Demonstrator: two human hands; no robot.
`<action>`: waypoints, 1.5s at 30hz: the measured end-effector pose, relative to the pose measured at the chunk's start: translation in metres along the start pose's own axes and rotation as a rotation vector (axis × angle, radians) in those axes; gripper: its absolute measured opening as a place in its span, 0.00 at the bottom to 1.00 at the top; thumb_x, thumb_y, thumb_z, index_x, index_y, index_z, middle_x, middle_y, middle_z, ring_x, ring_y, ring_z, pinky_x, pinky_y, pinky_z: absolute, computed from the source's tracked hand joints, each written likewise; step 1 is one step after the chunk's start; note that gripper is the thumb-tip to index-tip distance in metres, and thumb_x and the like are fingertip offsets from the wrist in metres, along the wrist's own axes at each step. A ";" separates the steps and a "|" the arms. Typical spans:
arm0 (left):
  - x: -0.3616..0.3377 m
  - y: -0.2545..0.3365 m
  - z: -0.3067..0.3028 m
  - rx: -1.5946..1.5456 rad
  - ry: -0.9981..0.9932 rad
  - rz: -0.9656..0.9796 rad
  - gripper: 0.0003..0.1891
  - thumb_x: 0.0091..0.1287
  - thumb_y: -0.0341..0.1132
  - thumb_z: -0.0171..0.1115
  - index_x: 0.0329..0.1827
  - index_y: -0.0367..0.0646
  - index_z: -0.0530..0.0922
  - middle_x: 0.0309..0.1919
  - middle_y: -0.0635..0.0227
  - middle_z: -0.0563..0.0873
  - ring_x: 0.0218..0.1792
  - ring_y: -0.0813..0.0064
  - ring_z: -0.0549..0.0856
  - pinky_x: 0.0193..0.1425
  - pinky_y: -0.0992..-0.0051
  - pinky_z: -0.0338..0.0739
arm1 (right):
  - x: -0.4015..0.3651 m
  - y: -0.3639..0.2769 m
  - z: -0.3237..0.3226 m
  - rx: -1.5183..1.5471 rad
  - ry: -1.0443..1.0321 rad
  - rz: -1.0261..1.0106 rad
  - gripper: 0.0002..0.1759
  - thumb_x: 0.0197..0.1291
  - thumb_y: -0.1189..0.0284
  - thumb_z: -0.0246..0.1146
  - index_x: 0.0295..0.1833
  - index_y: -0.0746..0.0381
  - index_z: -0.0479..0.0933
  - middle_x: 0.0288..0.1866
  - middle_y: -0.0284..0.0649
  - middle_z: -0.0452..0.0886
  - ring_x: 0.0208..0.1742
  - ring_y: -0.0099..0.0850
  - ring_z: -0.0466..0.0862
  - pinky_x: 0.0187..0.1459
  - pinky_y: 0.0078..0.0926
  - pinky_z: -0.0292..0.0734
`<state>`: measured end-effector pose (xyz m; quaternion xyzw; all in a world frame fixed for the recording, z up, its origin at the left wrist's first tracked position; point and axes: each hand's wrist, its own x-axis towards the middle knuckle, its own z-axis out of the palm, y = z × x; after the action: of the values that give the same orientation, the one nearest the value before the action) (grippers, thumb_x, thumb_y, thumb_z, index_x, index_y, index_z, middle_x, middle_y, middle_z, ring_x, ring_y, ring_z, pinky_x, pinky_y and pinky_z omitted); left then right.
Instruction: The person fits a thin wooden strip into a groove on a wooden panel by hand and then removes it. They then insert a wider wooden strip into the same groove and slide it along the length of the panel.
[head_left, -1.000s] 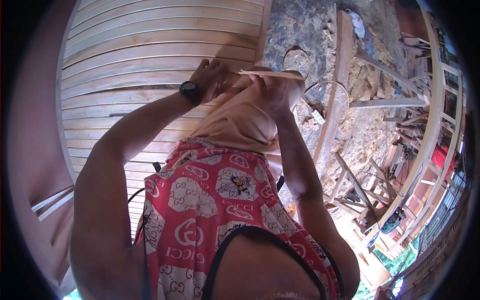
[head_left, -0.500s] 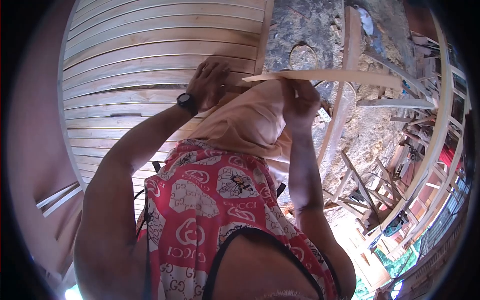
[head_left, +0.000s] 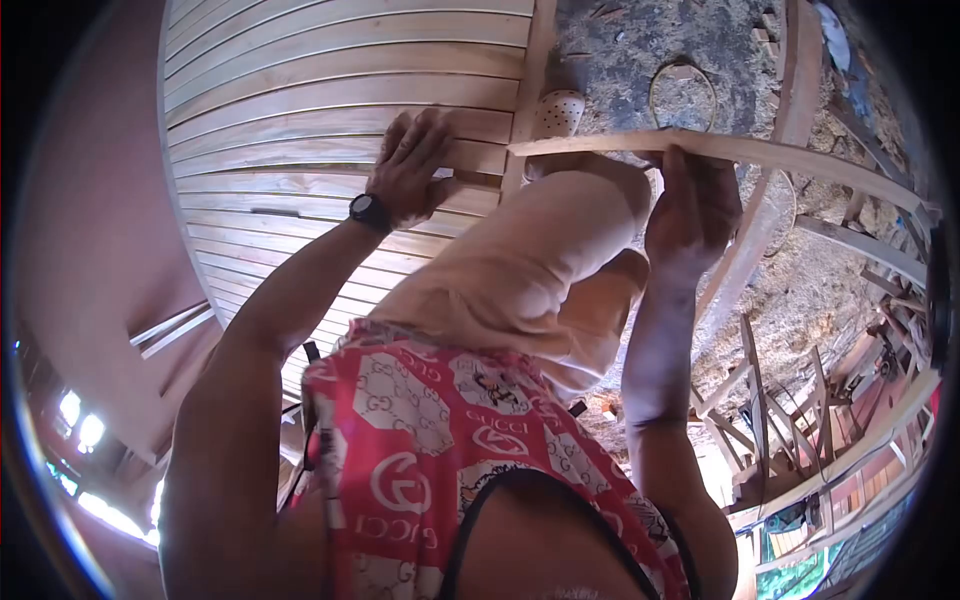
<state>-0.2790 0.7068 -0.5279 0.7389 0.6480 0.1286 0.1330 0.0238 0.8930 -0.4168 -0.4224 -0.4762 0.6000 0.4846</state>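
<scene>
My left hand (head_left: 415, 165) lies with its fingers stretched over a slatted wooden panel (head_left: 340, 95), a dark watch (head_left: 370, 211) on that wrist. My right hand (head_left: 695, 205) is closed around a long, thin wooden strip (head_left: 820, 157), holding it from below. The strip runs crosswise over my knee, and its left end overlaps the panel's side rail (head_left: 524, 105). Close to my left fingers, a darker gap (head_left: 483, 181) shows between two slats.
A pale clog with holes (head_left: 560, 112) is on the floor beside the rail. Past it are a round hoop (head_left: 683, 95), wood shavings (head_left: 800, 290) and an upright timber beam (head_left: 798, 70). Several wooden offcuts and frames (head_left: 765, 400) stand to the right.
My right hand has moved right with the strip, whose left end now meets the panel's rail. My left hand stays on the panel, its fingers more spread. The clog has come into view.
</scene>
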 end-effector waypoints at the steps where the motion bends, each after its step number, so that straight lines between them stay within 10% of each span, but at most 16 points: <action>1: 0.001 0.001 -0.002 -0.010 -0.006 0.002 0.32 0.73 0.49 0.68 0.75 0.41 0.78 0.82 0.57 0.71 0.85 0.54 0.65 0.88 0.43 0.52 | 0.000 -0.006 -0.004 -0.009 -0.013 -0.012 0.10 0.73 0.86 0.59 0.56 0.75 0.79 0.47 0.49 0.89 0.50 0.37 0.91 0.58 0.35 0.88; 5: 0.008 0.000 -0.008 0.000 0.004 0.025 0.29 0.78 0.48 0.60 0.73 0.35 0.78 0.78 0.51 0.75 0.83 0.47 0.67 0.86 0.41 0.54 | -0.016 -0.024 -0.019 -0.092 -0.055 0.080 0.09 0.74 0.83 0.60 0.57 0.70 0.77 0.44 0.45 0.88 0.44 0.26 0.87 0.49 0.24 0.81; 13: 0.001 -0.004 0.001 0.054 0.140 0.153 0.29 0.78 0.46 0.60 0.76 0.36 0.75 0.79 0.50 0.74 0.84 0.49 0.67 0.87 0.45 0.56 | -0.092 0.000 -0.036 -0.124 -0.010 0.050 0.15 0.78 0.73 0.56 0.64 0.67 0.68 0.41 0.51 0.85 0.35 0.37 0.85 0.44 0.34 0.82; 19: -0.003 -0.008 0.009 0.088 0.177 0.189 0.31 0.79 0.47 0.58 0.78 0.37 0.72 0.82 0.50 0.71 0.85 0.50 0.65 0.88 0.45 0.53 | -0.098 0.008 -0.057 0.533 -0.115 0.248 0.15 0.74 0.73 0.66 0.61 0.65 0.75 0.44 0.41 0.84 0.44 0.32 0.88 0.51 0.35 0.85; 32: -0.006 -0.007 0.006 0.108 0.154 0.206 0.59 0.55 0.66 0.78 0.84 0.41 0.64 0.84 0.55 0.65 0.85 0.50 0.61 0.87 0.42 0.51 | -0.108 0.090 0.054 -0.151 -0.252 -0.302 0.08 0.76 0.79 0.66 0.56 0.68 0.79 0.49 0.44 0.92 0.51 0.27 0.91 0.54 0.26 0.84; 45: -0.006 -0.008 0.019 0.157 0.151 0.166 0.47 0.62 0.67 0.69 0.76 0.41 0.71 0.74 0.53 0.77 0.80 0.52 0.69 0.85 0.43 0.57 | -0.121 0.059 0.173 -0.703 -0.497 -0.490 0.10 0.62 0.82 0.63 0.49 0.64 0.80 0.41 0.51 0.85 0.43 0.49 0.88 0.46 0.44 0.82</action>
<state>-0.2802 0.7017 -0.5482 0.7862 0.6010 0.1432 0.0146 -0.1335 0.7415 -0.4359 -0.2802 -0.8363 0.3540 0.3112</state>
